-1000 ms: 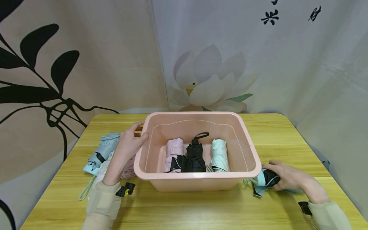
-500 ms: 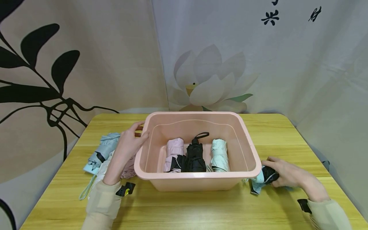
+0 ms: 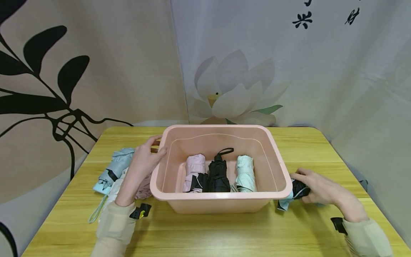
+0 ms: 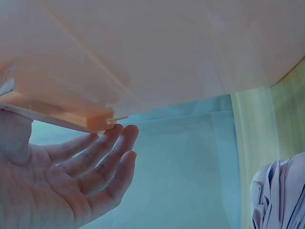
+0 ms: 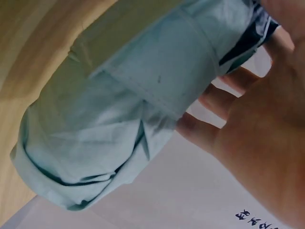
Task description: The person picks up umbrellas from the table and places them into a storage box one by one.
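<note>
A pink plastic bin (image 3: 221, 206) holds a lilac folded umbrella (image 3: 195, 165), a black folded umbrella (image 3: 218, 175) and a pale mint folded umbrella (image 3: 245, 171), side by side. My left hand (image 3: 144, 159) grips the bin's left rim; in the left wrist view its fingers (image 4: 112, 179) bend up under the lip. To the right of the bin, my right hand (image 3: 322, 189) holds a light blue folded umbrella (image 5: 105, 124) with a dark patch, close above the table. The bin's rim hides part of that umbrella in the head view.
Left of the bin, partly behind my left forearm, lie a blue folded umbrella (image 3: 117, 167), a white one with a pale green cord (image 3: 95, 213) and a dusty pink bundle (image 3: 144, 188). A printed curtain (image 3: 237, 64) hangs behind the wooden table (image 3: 205, 235).
My right hand has shifted slightly up and left with the light blue umbrella, which now goes further behind the bin's rim. My left hand and the bin have stayed put.
</note>
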